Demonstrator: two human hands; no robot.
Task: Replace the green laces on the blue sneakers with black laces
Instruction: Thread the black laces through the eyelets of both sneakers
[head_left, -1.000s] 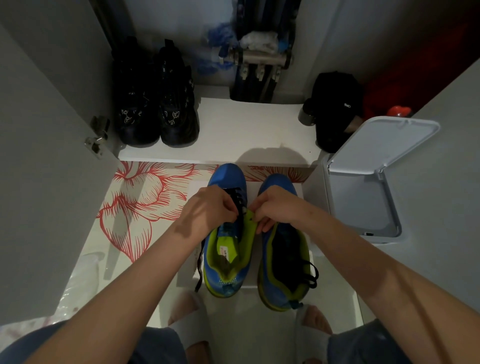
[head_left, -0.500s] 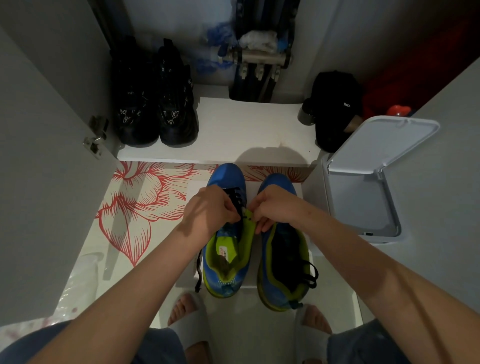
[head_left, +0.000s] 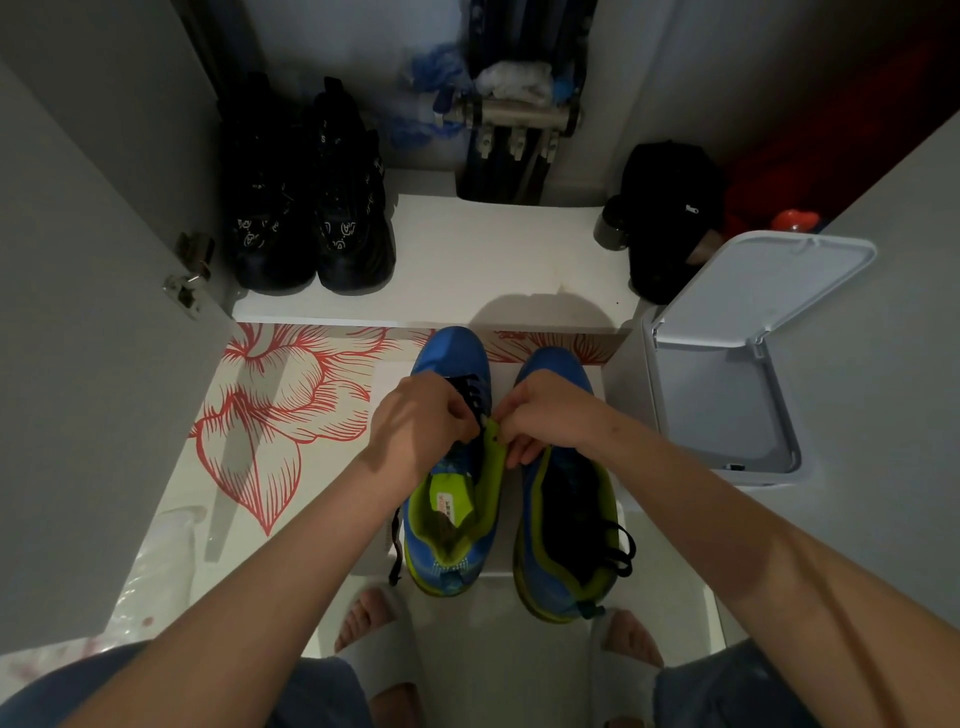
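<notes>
Two blue sneakers with lime-green lining stand side by side on the floor, toes pointing away from me. The left sneaker (head_left: 451, 519) has a black lace (head_left: 475, 392) threaded through its upper eyelets, and one loose end hangs down its left side (head_left: 396, 545). My left hand (head_left: 421, 426) pinches the lace at the left eyelet row. My right hand (head_left: 550, 410) pinches the green eyelet flap of the same shoe. The right sneaker (head_left: 566, 530) has black laces tied, with loops lying at its right side.
A white bin (head_left: 727, 395) with its lid up stands right of the sneakers. Black boots (head_left: 311, 208) and a black cap (head_left: 670, 218) sit on the white cabinet shelf (head_left: 493, 260). A red flower mat (head_left: 270, 415) lies to the left. My sandalled feet are below.
Both hands stay at the left sneaker's eyelets, with only small finger shifts. The sneakers have not moved.
</notes>
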